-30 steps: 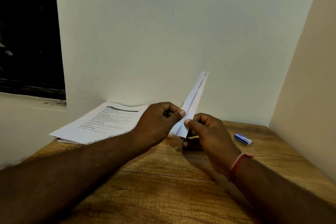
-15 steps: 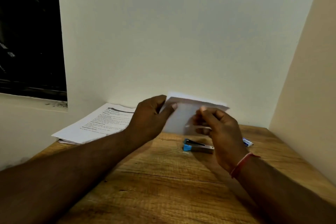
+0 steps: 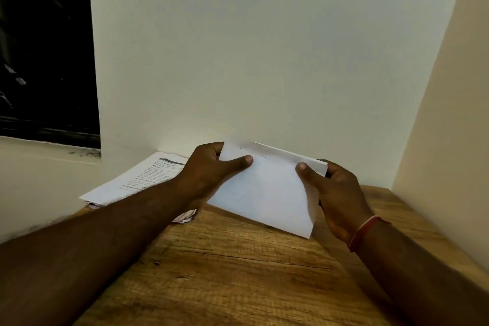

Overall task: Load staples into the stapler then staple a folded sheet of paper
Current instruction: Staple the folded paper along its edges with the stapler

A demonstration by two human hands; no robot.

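Holding the folded paper (image 3: 267,193) above the wooden table (image 3: 238,272), pinching one side with the left hand (image 3: 206,174) and the other with the right hand (image 3: 338,193), thumbs on top.

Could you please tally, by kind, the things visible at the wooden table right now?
hands: 2 (left hand, right hand)
folded sheet: 1
printed paper stack: 1
red wristband: 1
Total: 5
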